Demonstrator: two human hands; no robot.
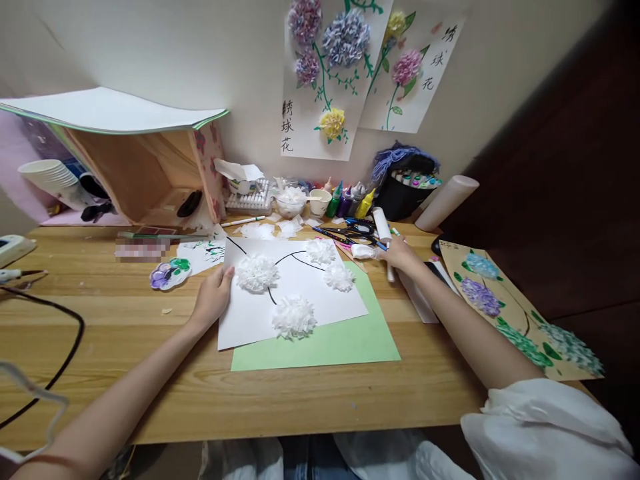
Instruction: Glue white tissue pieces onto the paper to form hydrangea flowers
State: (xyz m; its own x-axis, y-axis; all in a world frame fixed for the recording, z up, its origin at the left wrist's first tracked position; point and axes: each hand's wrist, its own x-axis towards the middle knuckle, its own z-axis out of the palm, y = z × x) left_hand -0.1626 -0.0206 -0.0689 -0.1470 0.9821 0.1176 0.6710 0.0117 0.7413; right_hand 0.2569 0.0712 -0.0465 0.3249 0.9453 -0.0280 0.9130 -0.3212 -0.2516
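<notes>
At the near side, the bare front of the desk [310, 407] leads to a green sheet [370, 337], and a white sheet [330, 308] lies partly over it, turned at an angle. Four ruffled white paper flowers sit on the white sheet: the lowest flower [294, 317] closest to the person, the left flower [257, 273] beyond it, and two others toward the upper right, with black lines drawn among them. The hands are well apart. The left hand [213, 297] pinches the left edge of the white sheet, thumb on top. To the right lies a tan sheet [520, 293] with blue, purple and green flowers; on the left, a paint-smeared palette [170, 272]. Farther in, the right hand [399, 253] reaches past the white sheet's right side, close to a white wad [364, 251] and a pair of scissors [367, 231]; whether its fingers grip anything cannot be told. Behind stand a bowl [290, 211] of white scraps, a paper cup [320, 205], paint bottles [345, 202] and a black holder [395, 200] of markers. Two flower pictures, one of them a left picture [313, 140] with a yellow bloom low down, hang on the wall.
</notes>
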